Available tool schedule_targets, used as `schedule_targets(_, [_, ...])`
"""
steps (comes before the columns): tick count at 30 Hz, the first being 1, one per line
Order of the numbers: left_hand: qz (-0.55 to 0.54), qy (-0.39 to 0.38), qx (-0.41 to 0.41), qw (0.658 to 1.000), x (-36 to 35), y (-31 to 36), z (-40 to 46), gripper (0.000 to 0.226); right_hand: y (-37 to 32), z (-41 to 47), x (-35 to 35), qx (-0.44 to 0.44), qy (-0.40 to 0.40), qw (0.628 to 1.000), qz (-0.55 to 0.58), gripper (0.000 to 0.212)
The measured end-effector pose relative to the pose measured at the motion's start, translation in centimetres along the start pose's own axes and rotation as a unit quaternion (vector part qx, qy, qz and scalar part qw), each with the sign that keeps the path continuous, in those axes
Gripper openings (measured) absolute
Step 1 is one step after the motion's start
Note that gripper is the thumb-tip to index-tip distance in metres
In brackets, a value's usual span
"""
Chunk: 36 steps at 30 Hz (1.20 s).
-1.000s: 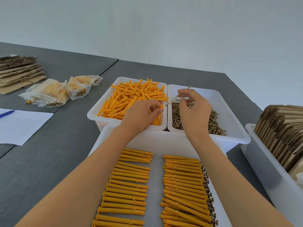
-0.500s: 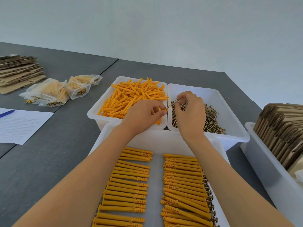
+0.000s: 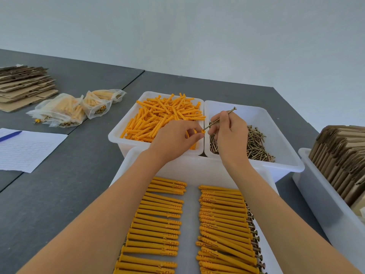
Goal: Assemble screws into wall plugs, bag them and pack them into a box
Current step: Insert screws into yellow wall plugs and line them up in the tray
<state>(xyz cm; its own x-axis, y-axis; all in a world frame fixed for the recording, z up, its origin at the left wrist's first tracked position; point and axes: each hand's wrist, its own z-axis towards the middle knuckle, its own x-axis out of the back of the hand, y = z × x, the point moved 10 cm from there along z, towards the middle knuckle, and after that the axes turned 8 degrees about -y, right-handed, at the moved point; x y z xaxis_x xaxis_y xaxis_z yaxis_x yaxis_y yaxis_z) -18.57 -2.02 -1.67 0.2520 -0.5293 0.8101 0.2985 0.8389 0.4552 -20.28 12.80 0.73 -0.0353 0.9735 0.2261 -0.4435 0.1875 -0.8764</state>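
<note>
Orange plastic wall plug is pinched by the left hand. Above its mouth, the brass-coloured screw, pinched by the right hand, should be kept aligned, then pushed gently.

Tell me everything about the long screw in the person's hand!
The screw is long, thin and brass-coloured metal, with a flat round head at its far upper end and thread along the lower shank. It is tilted, head up to the right, tip down to the left. The right hand pinches its middle. Its tip meets the open end of an orange plug held by the left hand, above the white bins.
</note>
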Motion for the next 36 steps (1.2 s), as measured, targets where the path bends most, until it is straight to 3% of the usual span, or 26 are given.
schedule_targets(5, [-0.009, 0.002, -0.006, 1.0, 0.2, 0.4, -0.2, 0.016, -0.1, -0.1, -0.8, 0.02, -0.024, 0.998, -0.049, 0.033])
schedule_targets(12, [-0.12, 0.044, -0.009, 0.992, 1.6, 0.6, -0.5, 0.013, 0.6, -0.8, -4.1, 0.033, -0.16, 0.968, -0.188, 0.028])
schedule_targets(17, [-0.32, 0.037, 0.031, 0.946, 2.4, -1.2, -0.3, 0.016, 0.7, -0.6, -4.0, 0.012, -0.151, 0.976, -0.16, 0.019])
schedule_targets(22, [-0.408, -0.047, 0.081, 0.908, 1.1, -2.2, -0.5, 0.016, 0.4, -0.6, -4.7, -0.028, -0.183, 0.979, -0.082, 0.013])
schedule_targets(27, [-0.551, -0.074, 0.094, 0.826, 0.6, -2.2, -0.4, 0.03, -1.6, -1.2, -5.5, -0.037, -0.214, 0.975, 0.041, 0.008])
schedule_targets(30, [-0.633, -0.036, 0.143, 0.76, 0.5, -3.7, -0.6, 0.042, -2.9, -2.3, -7.1, -0.037, -0.296, 0.953, 0.057, 0.01])
schedule_targets(34, [-0.709, 0.058, 0.197, 0.674, 0.9, -6.1, -1.3, 0.042, -2.0, -6.7, -11.1, -0.072, -0.512, 0.855, -0.053, 0.012])
schedule_targets(36, [-0.733, 0.101, 0.199, 0.643, 1.4, -7.0, -1.7, 0.039, -1.1, -8.6, -12.5, -0.041, -0.561, 0.809, -0.173, 0.012])
